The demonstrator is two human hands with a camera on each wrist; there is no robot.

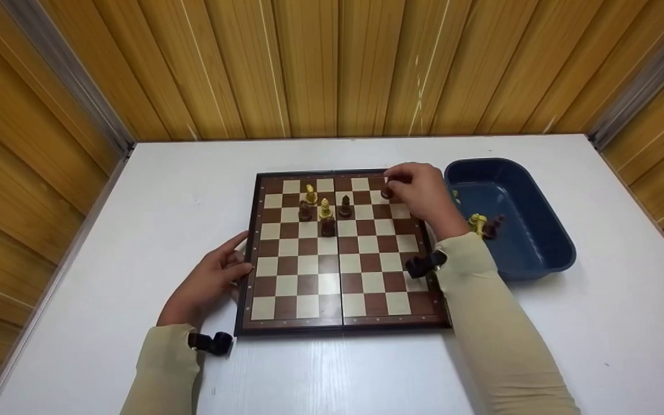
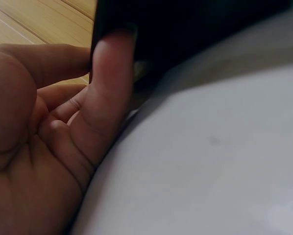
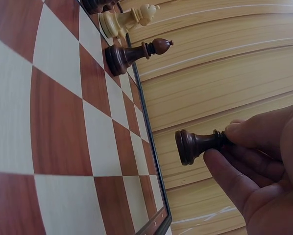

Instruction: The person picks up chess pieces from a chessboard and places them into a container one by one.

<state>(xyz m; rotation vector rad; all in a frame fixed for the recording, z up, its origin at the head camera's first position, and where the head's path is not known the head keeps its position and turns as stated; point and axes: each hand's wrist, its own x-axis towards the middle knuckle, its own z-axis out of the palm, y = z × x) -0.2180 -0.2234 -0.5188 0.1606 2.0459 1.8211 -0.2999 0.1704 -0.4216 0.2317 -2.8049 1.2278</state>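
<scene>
My left hand [image 1: 208, 282] grips the near-left side of the chessboard [image 1: 309, 264], thumb at its edge, as the left wrist view shows closely. In the right wrist view my right hand [image 3: 264, 161] pinches a dark brown chess piece [image 3: 200, 145] by its top, base towards the board; fingers cover its head. The head view has that hand over the board's far right corner. Standing left of it are a dark bishop [image 1: 346, 207], a light bishop [image 1: 325, 208], a light piece [image 1: 310, 195] and two dark pieces [image 1: 305, 211].
A blue plastic bin [image 1: 559, 266] stands against the board's right side, with several light and dark chess pieces [image 1: 478, 221] inside. The white table [image 1: 193, 190] ends at a wood-panelled wall [image 1: 309, 69]. Black wrist cameras [image 1: 214, 344] jut from both sleeves.
</scene>
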